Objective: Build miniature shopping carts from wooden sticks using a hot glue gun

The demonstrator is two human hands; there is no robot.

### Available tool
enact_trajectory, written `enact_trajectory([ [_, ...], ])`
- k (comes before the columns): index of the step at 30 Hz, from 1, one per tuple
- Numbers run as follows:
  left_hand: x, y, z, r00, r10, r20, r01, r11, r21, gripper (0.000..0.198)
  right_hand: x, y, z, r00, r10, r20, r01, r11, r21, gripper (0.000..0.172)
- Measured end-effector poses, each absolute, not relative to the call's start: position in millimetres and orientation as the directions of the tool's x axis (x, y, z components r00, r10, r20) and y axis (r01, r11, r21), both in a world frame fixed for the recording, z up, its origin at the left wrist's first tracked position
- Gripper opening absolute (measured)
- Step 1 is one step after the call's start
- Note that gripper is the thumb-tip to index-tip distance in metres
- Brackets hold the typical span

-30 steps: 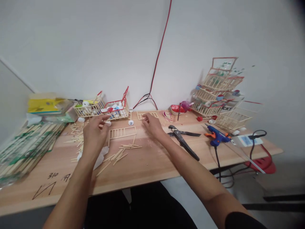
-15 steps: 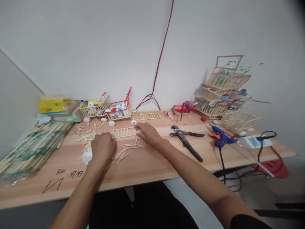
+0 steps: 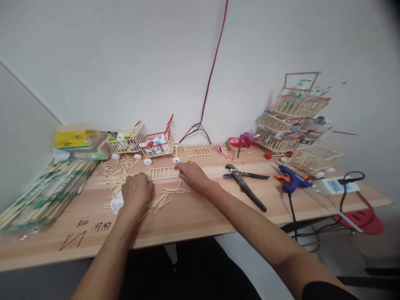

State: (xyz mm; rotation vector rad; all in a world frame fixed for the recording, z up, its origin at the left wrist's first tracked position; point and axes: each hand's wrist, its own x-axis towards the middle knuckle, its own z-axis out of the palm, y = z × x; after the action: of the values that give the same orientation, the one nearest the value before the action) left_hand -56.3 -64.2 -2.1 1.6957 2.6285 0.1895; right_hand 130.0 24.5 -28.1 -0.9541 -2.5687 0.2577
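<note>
A small ladder-like frame of thin wooden sticks (image 3: 162,173) lies flat on the table between my hands. My left hand (image 3: 137,192) is closed at its left end, knuckles up, with the fingertips largely hidden. At the right end, the bent fingers of my right hand (image 3: 193,174) are closed on the frame's corner. Just below the right fingers, one short stick (image 3: 179,183) stands out. Loose cut sticks (image 3: 162,202) lie in front of the frame, and a heap of sticks (image 3: 115,180) is beside my left hand, near a crumpled white piece (image 3: 116,203).
Behind is a second stick frame (image 3: 198,152), with small stick carts (image 3: 156,144) to its left. Pliers (image 3: 245,185), a blue glue gun (image 3: 292,177) and a power strip (image 3: 336,185) lie right, before stacked stick carts (image 3: 290,121). Packaged sticks (image 3: 53,191) lie left.
The view has shifted slightly. Both hands stay at the ends of the stick frame, with the right fingers a little more drawn in over its corner.
</note>
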Motion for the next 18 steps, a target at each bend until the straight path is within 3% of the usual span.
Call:
enact_trajectory([
  [6,-53.8,-64.9,6.0,-0.450,0.880,0.151,0.876,0.403,0.265,0.030,131.6,22.5,-26.9,-0.692,0.654,0.307,0.561,0.754,-0.343,0.035],
  [10,-57.5,-64.3,6.7,-0.407,0.881,0.240,0.868,0.291,0.402,0.028,132.1,24.0,-28.3,-0.691,0.641,0.333,0.547,0.765,-0.339,0.036],
  [15,-69.1,-56.6,9.9,-0.382,0.863,0.330,0.812,0.143,0.566,0.021,135.6,32.0,-23.6,-0.611,0.637,0.470,0.494,0.771,-0.402,0.034],
  [18,-81.2,-47.5,10.8,-0.381,0.870,0.312,0.735,0.080,0.673,0.032,134.5,42.5,-18.0,-0.569,0.645,0.510,0.446,0.763,-0.467,0.030],
])
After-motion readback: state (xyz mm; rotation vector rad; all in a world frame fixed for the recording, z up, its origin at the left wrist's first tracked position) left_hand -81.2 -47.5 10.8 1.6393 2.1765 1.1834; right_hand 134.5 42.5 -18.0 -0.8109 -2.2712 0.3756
